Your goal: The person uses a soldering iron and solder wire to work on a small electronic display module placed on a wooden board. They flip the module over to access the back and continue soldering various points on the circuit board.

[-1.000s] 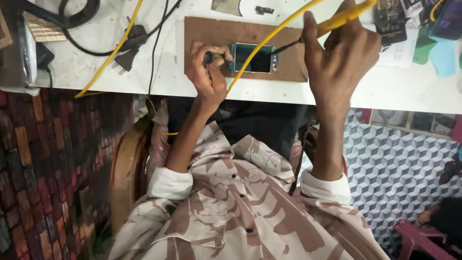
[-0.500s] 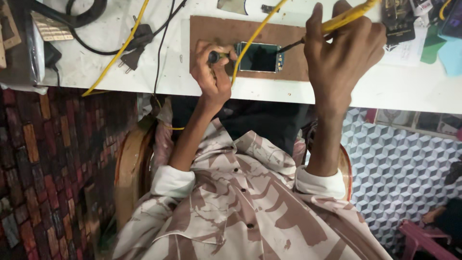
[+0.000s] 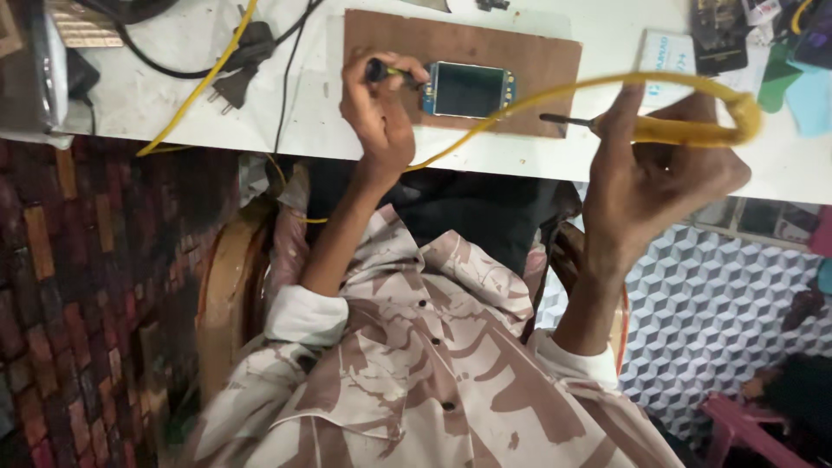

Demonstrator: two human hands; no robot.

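Since the earlier frame, the right hand (image 3: 659,173) has lifted away from the small screen module (image 3: 469,89) and moved out to the right, past the edge of the brown board (image 3: 537,61). It now hangs in front of the white table (image 3: 173,104), above the person's lap. Its fingers are closed around the yellow handle of a soldering iron (image 3: 685,130), held roughly level with the dark tip pointing left toward the module. The tip is clear of the module and of the board.

A yellow cable (image 3: 520,100) arcs from the handle over the board, drops past the table edge and runs beneath the left forearm.

The left hand (image 3: 377,108) has stayed at the module's left end. Its fingers pinch a small black-handled tool (image 3: 386,71), whose thin shaft reaches the left edge of the module. The module lies flat on the board with its dark screen facing up.

Left of the board, a black power plug (image 3: 238,74) with its cord rests on the table, and a second yellow cable (image 3: 208,78) crosses it diagonally. At the table's right end lie a dark circuit board (image 3: 718,30) and pieces of green and blue sheet (image 3: 793,82).
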